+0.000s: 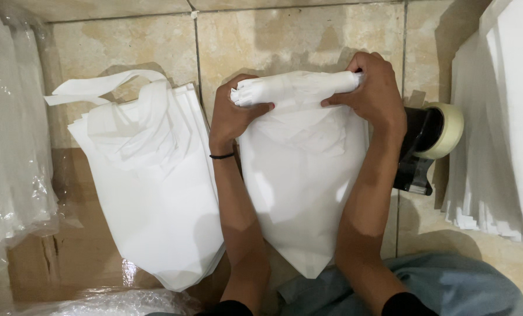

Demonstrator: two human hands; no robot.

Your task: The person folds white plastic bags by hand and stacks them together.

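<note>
A white fabric bag lies flat on the tiled floor between my forearms, its far end rolled into a tight tube. My left hand grips the left end of the roll, thumb on top. My right hand grips the right end. A thin black band circles my left wrist.
A stack of flat white bags with handles lies on brown cardboard at left. Clear plastic packs line the left edge. A tape dispenser with beige tape sits right of my arm. More white bags are stacked at right.
</note>
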